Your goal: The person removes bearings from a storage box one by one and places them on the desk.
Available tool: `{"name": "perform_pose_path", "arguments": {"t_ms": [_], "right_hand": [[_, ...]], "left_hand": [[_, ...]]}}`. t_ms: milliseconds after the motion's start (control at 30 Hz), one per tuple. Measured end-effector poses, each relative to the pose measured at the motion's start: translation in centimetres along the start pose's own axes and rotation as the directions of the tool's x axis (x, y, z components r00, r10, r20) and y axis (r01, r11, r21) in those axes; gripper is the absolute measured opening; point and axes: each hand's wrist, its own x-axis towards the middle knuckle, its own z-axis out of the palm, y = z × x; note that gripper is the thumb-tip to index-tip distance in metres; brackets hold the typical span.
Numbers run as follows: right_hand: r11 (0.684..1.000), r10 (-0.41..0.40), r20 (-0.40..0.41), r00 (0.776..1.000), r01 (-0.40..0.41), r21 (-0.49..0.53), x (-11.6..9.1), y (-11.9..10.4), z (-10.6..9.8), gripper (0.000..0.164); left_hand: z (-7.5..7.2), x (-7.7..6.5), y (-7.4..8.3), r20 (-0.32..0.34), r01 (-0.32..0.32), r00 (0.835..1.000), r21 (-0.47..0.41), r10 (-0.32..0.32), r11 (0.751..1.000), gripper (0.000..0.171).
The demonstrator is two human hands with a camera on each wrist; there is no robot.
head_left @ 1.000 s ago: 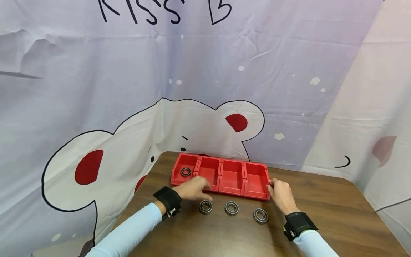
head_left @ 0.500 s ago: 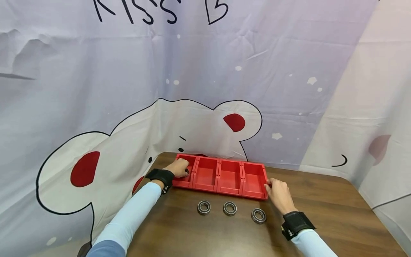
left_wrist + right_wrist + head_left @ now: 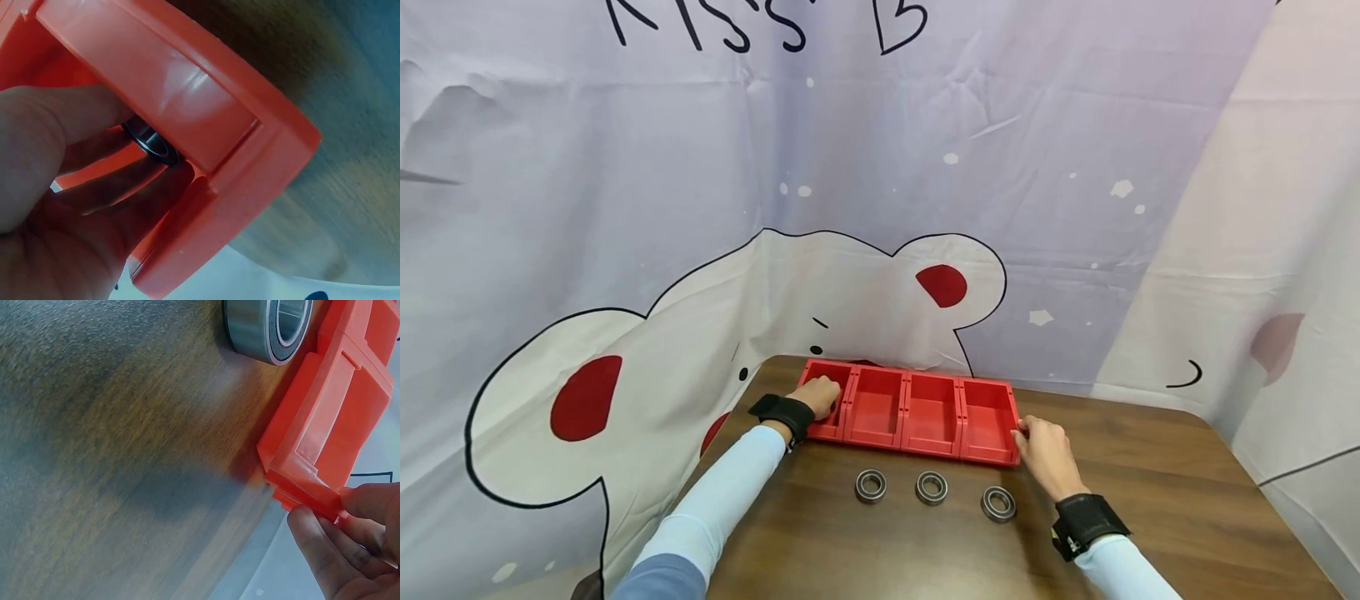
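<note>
My left hand (image 3: 818,396) reaches into the leftmost compartment of a red bin row (image 3: 903,412). Between its thumb and fingers it pinches a ball bearing (image 3: 150,140), seen in the left wrist view near the compartment's front wall and partly hidden by the fingers. At the row's right end, my right hand (image 3: 1047,454) grips the side wall, thumb on one face and fingers on the other. Three more ball bearings lie flat on the table before the bins: a left one (image 3: 870,500), a middle one (image 3: 932,502) and a right one (image 3: 998,518).
The brown wooden table (image 3: 1157,483) extends to the right of the bins and toward the front. A printed cloth (image 3: 865,167) hangs just behind the table's back edge. No bearing shows in the other compartments.
My left hand has moved from above the left table bearing, back and left into the leftmost compartment, onto the bearing there. My right hand keeps its grip on the bin wall.
</note>
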Motion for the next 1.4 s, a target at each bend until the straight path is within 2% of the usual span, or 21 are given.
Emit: {"name": "perform_pose_path", "arguments": {"t_ms": [167, 600, 800, 1033, 1167, 1400], "right_hand": [[1.0, -0.014, -0.01, 1.0, 0.014, -0.004, 0.15, -0.04, 0.02, 0.012], [1.0, -0.015, -0.015, 1.0, 0.015, -0.006, 0.19, 0.07, -0.05, 0.012], [1.0, -0.013, -0.013, 1.0, 0.013, -0.011, 0.14, -0.09, -0.09, 0.012], [1.0, -0.012, -0.003, 1.0, 0.012, -0.011, 0.04, -0.11, 0.08, 0.012], [1.0, -0.017, -0.014, 1.0, 0.017, -0.012, 0.14, -0.1, 0.04, 0.011], [1.0, -0.008, 0.0, 1.0, 0.008, -0.014, 0.12, -0.01, -0.01, 0.012]], "left_hand": [[-0.25, 0.09, -0.1, 0.025, 0.022, 0.999, -0.005, -0.022, 1.0, 0.025], [-0.56, -0.23, 0.16, 0.007, -0.002, 1.0, -0.003, 0.002, 1.0, 0.025], [-0.44, 0.0, 0.09, 0.019, 0.012, 1.0, -0.032, -0.012, 0.999, 0.022], [0.19, 0.27, -0.32, 0.028, 0.029, 0.999, -0.059, -0.027, 0.998, 0.027], [0.01, 0.1, -0.28, 0.008, 0.027, 1.0, -0.089, -0.027, 0.996, 0.027], [-0.37, 0.13, 0.1, 0.016, 0.017, 1.0, -0.105, -0.015, 0.994, 0.019]]}}
